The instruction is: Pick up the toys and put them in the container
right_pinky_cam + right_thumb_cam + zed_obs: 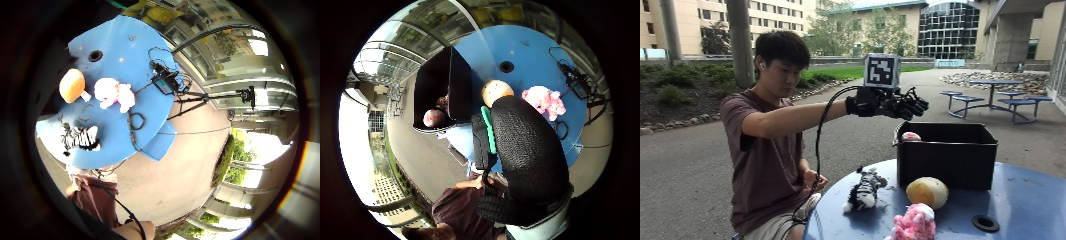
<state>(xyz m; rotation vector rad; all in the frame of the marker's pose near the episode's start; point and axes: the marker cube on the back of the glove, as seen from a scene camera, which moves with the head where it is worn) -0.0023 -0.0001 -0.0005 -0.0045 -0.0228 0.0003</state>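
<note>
My gloved right hand (896,106) hovers in the air above the near left corner of the black container (946,156), fingers hanging relaxed and holding nothing. A pink-and-white toy (911,136) lies inside the container (440,90), also seen as a round toy (434,118) in the thumb side view. On the blue round table (1019,200) remain a zebra plush (863,190), an orange ball (927,192) and a pink plush (913,225). The little finger side view shows the zebra (80,137), ball (72,85) and pink plush (115,94) far below. My gloved thumb (530,150) fills the thumb side view.
The table has a round hole (985,223) near the pink plush. Black cables and a small device (165,81) lie on the far part of the table. The person's bare left hand (814,180) rests at the table's edge by the zebra.
</note>
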